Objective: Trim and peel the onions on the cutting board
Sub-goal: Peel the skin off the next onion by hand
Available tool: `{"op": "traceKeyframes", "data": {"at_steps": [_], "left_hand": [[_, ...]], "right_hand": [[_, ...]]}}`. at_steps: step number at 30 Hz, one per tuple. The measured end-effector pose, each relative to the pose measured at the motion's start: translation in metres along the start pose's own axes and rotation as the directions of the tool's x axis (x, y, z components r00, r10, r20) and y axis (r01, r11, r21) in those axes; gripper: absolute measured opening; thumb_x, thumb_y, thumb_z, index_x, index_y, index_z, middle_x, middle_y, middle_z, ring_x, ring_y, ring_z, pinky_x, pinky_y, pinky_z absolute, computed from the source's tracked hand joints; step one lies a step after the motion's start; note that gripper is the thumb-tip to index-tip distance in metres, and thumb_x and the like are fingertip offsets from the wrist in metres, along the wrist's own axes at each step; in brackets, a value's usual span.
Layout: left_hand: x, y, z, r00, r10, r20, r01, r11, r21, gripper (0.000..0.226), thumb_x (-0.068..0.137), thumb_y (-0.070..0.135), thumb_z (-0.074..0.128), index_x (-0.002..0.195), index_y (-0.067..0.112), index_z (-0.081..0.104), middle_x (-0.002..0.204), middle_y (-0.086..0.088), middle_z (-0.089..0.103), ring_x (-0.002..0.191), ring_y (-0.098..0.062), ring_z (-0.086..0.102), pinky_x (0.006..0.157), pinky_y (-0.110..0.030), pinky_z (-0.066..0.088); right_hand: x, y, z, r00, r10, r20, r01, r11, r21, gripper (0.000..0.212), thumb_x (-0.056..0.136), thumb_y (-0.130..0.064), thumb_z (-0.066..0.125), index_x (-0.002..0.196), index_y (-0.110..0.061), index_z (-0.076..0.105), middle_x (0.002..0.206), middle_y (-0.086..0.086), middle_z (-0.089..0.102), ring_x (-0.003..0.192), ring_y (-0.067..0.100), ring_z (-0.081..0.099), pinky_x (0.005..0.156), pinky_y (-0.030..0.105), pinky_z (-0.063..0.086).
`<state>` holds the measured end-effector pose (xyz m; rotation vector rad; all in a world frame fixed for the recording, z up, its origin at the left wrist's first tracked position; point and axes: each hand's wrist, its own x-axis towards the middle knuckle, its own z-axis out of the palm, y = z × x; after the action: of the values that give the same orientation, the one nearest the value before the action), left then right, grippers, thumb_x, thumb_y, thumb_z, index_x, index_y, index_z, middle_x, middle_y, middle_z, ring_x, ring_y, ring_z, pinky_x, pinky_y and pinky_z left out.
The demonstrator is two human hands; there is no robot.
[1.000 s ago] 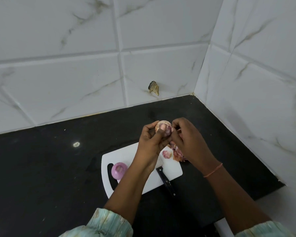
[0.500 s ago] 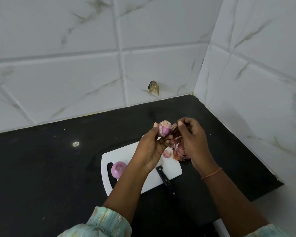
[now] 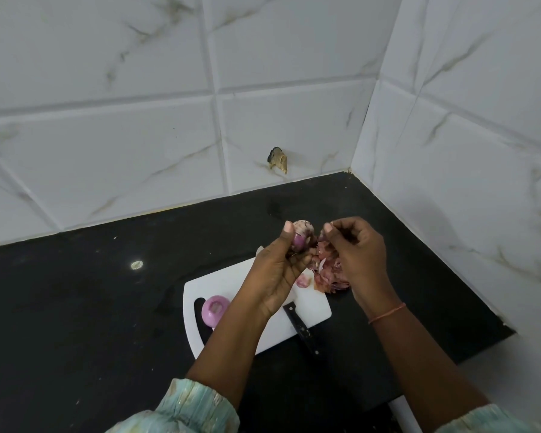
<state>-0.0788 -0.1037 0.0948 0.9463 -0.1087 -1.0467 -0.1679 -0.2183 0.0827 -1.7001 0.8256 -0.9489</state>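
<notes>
My left hand (image 3: 278, 267) grips a small purple onion (image 3: 303, 234) above the far edge of the white cutting board (image 3: 231, 282). My right hand (image 3: 356, 251) is just right of it, fingers curled, pinching a strip of onion skin (image 3: 320, 237) at the onion's side. A peeled purple onion (image 3: 214, 309) lies on the board's left part by the handle slot. A heap of reddish skins (image 3: 328, 273) sits at the board's right edge, with a cut onion end (image 3: 303, 280) beside it. A black-handled knife (image 3: 300, 328) lies on the board's near right, its blade hidden under my left wrist.
The board lies on a black countertop (image 3: 75, 307) in a corner of white marble-look tiles (image 3: 138, 135). A chipped hole (image 3: 277, 159) marks the back wall. The counter's right end (image 3: 497, 335) drops off near the side wall.
My right hand has drawn slightly away to the right from the onion, pulling skin off it. The left hand has turned the onion, showing more bare purple flesh.
</notes>
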Motion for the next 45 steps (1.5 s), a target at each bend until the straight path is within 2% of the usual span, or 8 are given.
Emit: {"op": "traceKeyframes", "data": {"at_steps": [3, 6, 9, 14, 25, 33, 39, 45], "left_hand": [[0.000, -0.001, -0.002, 1.000, 0.002, 0.021, -0.002, 1.000, -0.001, 0.035, 0.093, 0.032, 0.058, 0.112, 0.003, 0.068, 0.097, -0.009, 0.074, 0.076, -0.012, 0.066, 0.071, -0.018, 0.058], [0.000, -0.001, -0.004, 0.999, 0.036, 0.036, -0.036, 0.999, 0.003, 0.030, 0.093, 0.022, 0.059, 0.117, 0.003, 0.064, 0.090, -0.004, 0.074, 0.069, -0.007, 0.068, 0.063, -0.017, 0.056], [0.001, -0.004, -0.005, 0.996, 0.089, 0.026, -0.090, 0.996, 0.027, 0.033, 0.091, 0.010, 0.062, 0.123, 0.003, 0.060, 0.098, -0.005, 0.072, 0.073, -0.009, 0.069, 0.064, -0.017, 0.055], [0.006, -0.010, -0.009, 0.949, 0.315, 0.029, -0.307, 0.893, 0.329, 0.049, 0.078, 0.001, 0.077, 0.123, 0.011, 0.061, 0.116, -0.005, 0.067, 0.090, -0.006, 0.069, 0.073, -0.017, 0.054], [0.012, -0.023, -0.008, 0.769, 0.635, 0.074, -0.513, 0.544, 0.664, 0.051, 0.072, 0.008, 0.086, 0.114, 0.023, 0.062, 0.113, 0.008, 0.063, 0.099, 0.001, 0.062, 0.073, -0.012, 0.052], [0.010, -0.019, -0.006, 0.776, 0.626, 0.073, -0.521, 0.572, 0.634, 0.053, 0.068, 0.007, 0.088, 0.111, 0.019, 0.061, 0.110, 0.011, 0.063, 0.096, 0.005, 0.063, 0.072, -0.011, 0.051], [0.010, -0.017, -0.008, 0.766, 0.640, 0.058, -0.529, 0.577, 0.622, 0.054, 0.067, 0.006, 0.089, 0.112, 0.015, 0.061, 0.112, 0.006, 0.064, 0.097, -0.001, 0.064, 0.073, -0.014, 0.053], [0.008, -0.019, -0.007, 0.733, 0.679, 0.029, -0.540, 0.556, 0.631, 0.050, 0.070, 0.006, 0.087, 0.112, 0.014, 0.060, 0.109, 0.004, 0.063, 0.096, -0.001, 0.062, 0.070, -0.012, 0.052]], "right_hand": [[0.009, 0.017, -0.009, 0.991, 0.067, -0.113, -0.069, 0.997, -0.021, 0.010, 0.082, -0.012, 0.075, 0.087, -0.016, 0.067, 0.086, 0.001, 0.070, 0.082, 0.015, 0.069, 0.076, 0.034, 0.059], [0.015, 0.030, -0.018, 0.987, 0.150, -0.057, -0.158, 0.973, -0.168, 0.024, 0.084, 0.002, 0.067, 0.096, -0.019, 0.070, 0.101, 0.003, 0.071, 0.093, 0.018, 0.067, 0.086, 0.044, 0.057], [0.010, 0.031, -0.019, 0.987, 0.157, 0.022, -0.146, 0.954, -0.261, 0.035, 0.090, -0.001, 0.059, 0.122, -0.016, 0.064, 0.124, 0.002, 0.063, 0.110, 0.014, 0.060, 0.096, 0.037, 0.052], [-0.007, 0.001, -0.012, 0.992, -0.081, 0.097, 0.088, 0.994, -0.069, 0.015, 0.091, -0.023, 0.066, 0.104, -0.016, 0.069, 0.100, -0.006, 0.070, 0.095, 0.007, 0.066, 0.081, 0.023, 0.055], [-0.008, -0.006, -0.002, 0.975, -0.181, 0.129, 0.192, 0.978, -0.082, 0.011, 0.084, -0.011, 0.074, 0.094, -0.007, 0.072, 0.084, -0.008, 0.070, 0.080, 0.001, 0.067, 0.067, 0.010, 0.052], [-0.008, -0.005, -0.003, 0.964, -0.256, 0.068, 0.263, 0.955, -0.136, 0.004, 0.086, -0.008, 0.069, 0.084, -0.005, 0.072, 0.077, -0.002, 0.070, 0.073, 0.005, 0.067, 0.064, 0.013, 0.052], [-0.011, -0.006, -0.001, 0.981, -0.189, 0.045, 0.191, 0.981, -0.032, 0.011, 0.092, -0.009, 0.062, 0.100, -0.008, 0.070, 0.093, -0.002, 0.071, 0.086, 0.005, 0.068, 0.072, 0.015, 0.054], [-0.017, -0.012, 0.005, 0.980, -0.171, 0.101, 0.174, 0.985, -0.018, 0.012, 0.086, -0.012, 0.071, 0.098, -0.010, 0.071, 0.090, -0.005, 0.072, 0.085, 0.004, 0.069, 0.070, 0.014, 0.053]]}}
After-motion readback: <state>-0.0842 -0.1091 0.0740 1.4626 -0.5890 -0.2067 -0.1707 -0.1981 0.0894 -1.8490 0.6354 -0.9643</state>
